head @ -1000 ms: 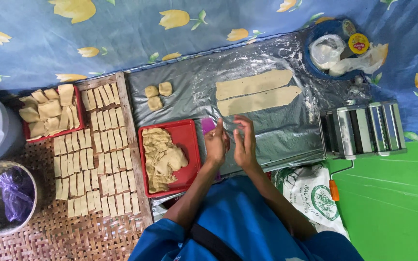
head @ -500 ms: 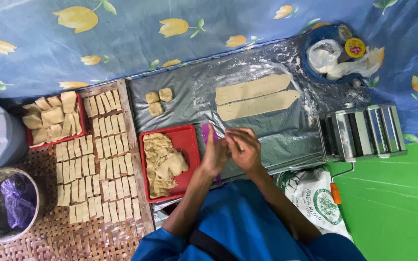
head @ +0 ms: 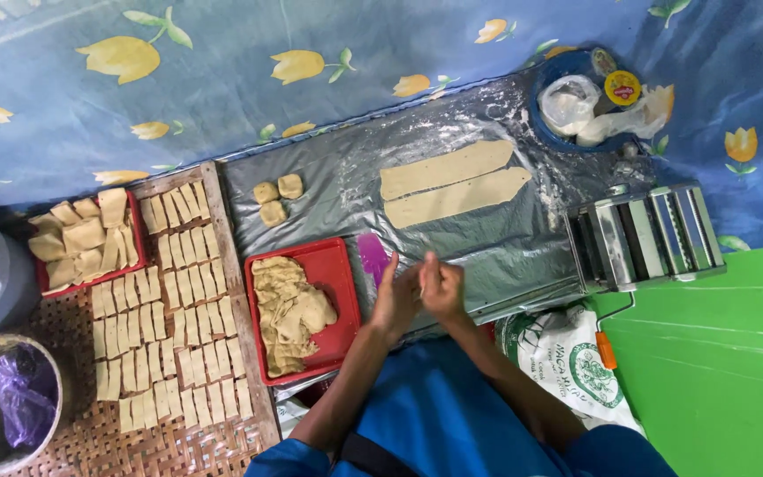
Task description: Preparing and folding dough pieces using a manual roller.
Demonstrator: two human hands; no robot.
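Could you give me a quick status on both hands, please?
Left hand and right hand together above plastic sheet. Purple scraper beside them. What they hold: cannot tell.

Floor covered by a blue cloth with yellow flowers; a green mat lies at lower right. On the cloth: a grey floured plastic sheet, a woven bamboo tray, a metal pasta roller and a blue bowl. On the sheet: two long dough strips, three small dough lumps, a red tray of dough scraps, a purple cutter. On the woven tray: rows of cut dough rectangles and a second red tray. A printed white sack lies beside the roller.
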